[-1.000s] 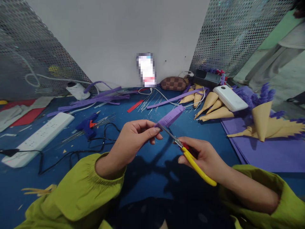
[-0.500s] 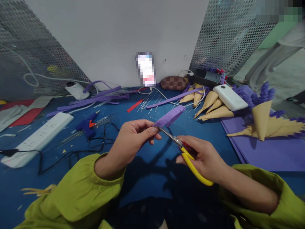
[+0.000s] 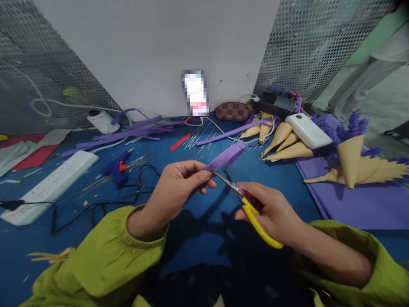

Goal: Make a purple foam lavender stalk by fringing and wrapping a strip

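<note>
A blue table (image 3: pixel 287 183) runs back to a white panel (image 3: pixel 153 51) standing along its far edge, with perforated metal mesh (image 3: pixel 41 68) angled off to both sides. Over the near edge reach two arms in green sleeves. The left hand (image 3: pixel 185 183) pinches the lower end of a folded purple piece (image 3: pixel 228 155), which is held up above the middle of the table. The right hand (image 3: pixel 271 209) grips yellow-handled scissors (image 3: pixel 260 226); their blades meet that lower end beside the left fingertips, though whether they are closed on it I cannot tell.

At the middle of the far edge a phone (image 3: pixel 196 94), its screen blurred, leans on the panel, with a checkered case (image 3: pixel 232 111) beside it. Thin metal wires (image 3: pixel 209 136) and a red strip (image 3: pixel 180 142) lie in front. Toward the far left corner are loose purple strips (image 3: pixel 134 130); nearer on that side, a white power strip (image 3: pixel 51 187) and a blue glue gun (image 3: pixel 116 169). Toward the far right corner, a white power bank (image 3: pixel 308 130) rests on tan paper cones (image 3: pixel 281 136), and purple sheets (image 3: pixel 377 213) spread nearer, carrying wrapped purple flowers (image 3: pixel 351 162). Beyond the table's right side, a person in grey trousers (image 3: pixel 367 81) stands on pale floor (image 3: pixel 390 87).
</note>
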The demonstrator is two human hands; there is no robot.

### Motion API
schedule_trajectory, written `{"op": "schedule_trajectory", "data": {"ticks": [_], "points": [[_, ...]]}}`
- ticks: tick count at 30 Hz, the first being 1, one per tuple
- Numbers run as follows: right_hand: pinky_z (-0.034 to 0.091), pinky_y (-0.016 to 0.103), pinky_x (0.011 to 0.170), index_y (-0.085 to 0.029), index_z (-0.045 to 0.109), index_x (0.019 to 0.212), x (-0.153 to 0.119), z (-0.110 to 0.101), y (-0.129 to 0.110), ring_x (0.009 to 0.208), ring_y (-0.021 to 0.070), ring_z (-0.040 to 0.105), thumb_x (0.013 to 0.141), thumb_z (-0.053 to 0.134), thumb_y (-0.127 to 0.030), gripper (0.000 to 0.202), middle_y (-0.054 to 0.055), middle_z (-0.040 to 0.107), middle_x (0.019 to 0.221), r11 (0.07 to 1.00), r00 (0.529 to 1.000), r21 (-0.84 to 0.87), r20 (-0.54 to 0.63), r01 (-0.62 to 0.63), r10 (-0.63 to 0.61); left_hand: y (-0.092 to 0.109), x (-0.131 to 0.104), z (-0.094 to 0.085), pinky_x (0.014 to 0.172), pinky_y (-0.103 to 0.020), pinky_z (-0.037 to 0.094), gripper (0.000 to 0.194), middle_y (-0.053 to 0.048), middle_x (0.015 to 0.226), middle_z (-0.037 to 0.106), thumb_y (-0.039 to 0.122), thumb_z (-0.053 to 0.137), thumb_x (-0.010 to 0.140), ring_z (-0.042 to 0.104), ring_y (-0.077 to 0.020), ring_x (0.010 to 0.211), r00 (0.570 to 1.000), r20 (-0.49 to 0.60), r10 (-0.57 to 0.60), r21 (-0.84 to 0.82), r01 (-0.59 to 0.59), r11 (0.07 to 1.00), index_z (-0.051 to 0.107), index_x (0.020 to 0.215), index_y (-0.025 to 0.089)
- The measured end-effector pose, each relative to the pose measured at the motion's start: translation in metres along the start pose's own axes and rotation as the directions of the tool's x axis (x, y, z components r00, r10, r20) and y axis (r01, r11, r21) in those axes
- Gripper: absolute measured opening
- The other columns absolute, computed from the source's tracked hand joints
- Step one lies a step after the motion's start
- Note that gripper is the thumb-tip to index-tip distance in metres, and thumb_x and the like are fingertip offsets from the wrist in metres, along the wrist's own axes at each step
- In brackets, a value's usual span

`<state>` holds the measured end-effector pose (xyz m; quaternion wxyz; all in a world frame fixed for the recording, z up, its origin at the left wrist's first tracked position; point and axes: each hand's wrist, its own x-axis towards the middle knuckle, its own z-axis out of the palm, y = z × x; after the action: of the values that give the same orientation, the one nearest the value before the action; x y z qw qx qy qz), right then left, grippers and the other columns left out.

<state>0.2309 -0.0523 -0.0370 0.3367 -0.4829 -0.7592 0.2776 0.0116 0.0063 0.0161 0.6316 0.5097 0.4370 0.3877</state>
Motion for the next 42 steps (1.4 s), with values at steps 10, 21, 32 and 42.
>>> {"op": "schedule_trajectory", "data": {"ticks": [10,21,32,42], "points": [[0.044,0.023,0.059,-0.017,0.064,0.114,0.0003,-0.0005,0.0006,0.064,0.0131,0.054,0.085,0.068,-0.048,0.043,0.003,0.064,0.079,0.999,0.999,0.015,-0.011,0.031,-0.030,0.0014,-0.0005,0.0009,0.053,-0.019,0.043,0.011,-0.002,0.064,0.071,0.023,0.075,0.077,0.055,-0.0085,0.054,1.000,0.012,-0.013,0.006,0.013,1.000,0.069,0.072,0.014],[0.042,0.023,0.057,-0.017,0.065,0.112,0.0023,-0.0008,-0.0027,0.062,0.0129,0.052,0.086,0.065,-0.051,0.042,0.002,0.060,0.076,1.000,1.000,0.004,0.014,0.001,-0.001,0.0016,0.0011,0.0030,0.052,-0.020,0.042,0.014,-0.003,0.063,0.070,0.024,0.077,0.075,0.054,-0.0087,0.053,0.999,0.016,-0.049,-0.001,0.050,0.999,0.069,0.070,0.014],[0.039,0.022,0.057,-0.017,0.067,0.104,0.0028,-0.0023,-0.0031,0.060,0.0114,0.044,0.084,0.066,-0.054,0.042,-0.001,0.054,0.071,0.991,0.995,0.110,0.075,-0.075,0.067,0.0020,0.0005,0.0027,0.052,-0.019,0.042,0.013,-0.002,0.062,0.070,0.024,0.077,0.074,0.054,-0.0079,0.052,0.997,0.035,-0.074,-0.044,0.076,0.996,0.070,0.071,0.014],[0.036,0.020,0.052,-0.015,0.067,0.099,0.0019,-0.0003,-0.0007,0.060,0.0098,0.036,0.085,0.064,-0.052,0.040,-0.002,0.046,0.069,0.940,0.985,0.308,0.131,-0.149,0.113,0.0037,0.0004,0.0033,0.053,-0.022,0.043,0.012,-0.002,0.064,0.070,0.024,0.079,0.072,0.056,-0.0103,0.054,0.998,-0.012,-0.057,-0.047,0.056,0.997,0.071,0.075,0.015]]}}
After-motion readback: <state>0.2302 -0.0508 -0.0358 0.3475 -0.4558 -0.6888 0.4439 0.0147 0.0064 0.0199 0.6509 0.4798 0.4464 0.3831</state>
